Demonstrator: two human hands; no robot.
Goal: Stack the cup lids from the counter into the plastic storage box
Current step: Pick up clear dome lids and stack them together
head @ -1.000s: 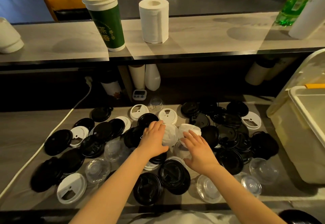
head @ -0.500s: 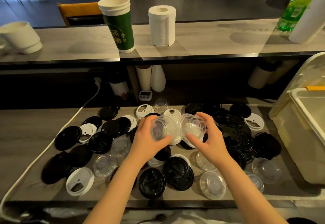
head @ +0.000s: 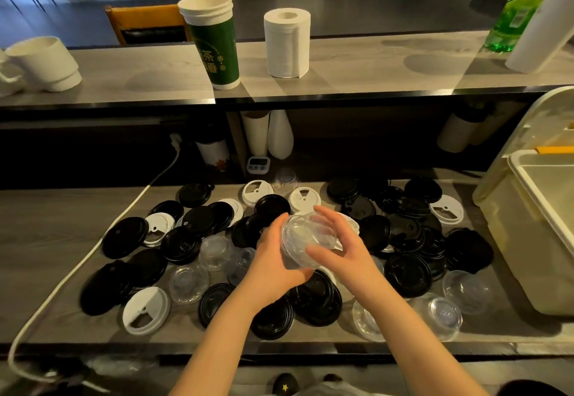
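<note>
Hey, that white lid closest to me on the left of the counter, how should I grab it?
Take the white lid by its rim, coming from above and pinching at its near edge. It lies roughly flat, and only its near side faces bare counter; black lids and a clear lid crowd its far side.

Left: bare worktop [head: 46, 240] open, crossed only by the white cable [head: 93, 252] | Centre: overlapping lids [head: 407, 274] cover the surface, hardly a gap between them | Right: storage box [head: 525, 240] blocks the end, mouth open upward | Back: upper ledge [head: 341, 96] roofs the rear recess.
</note>
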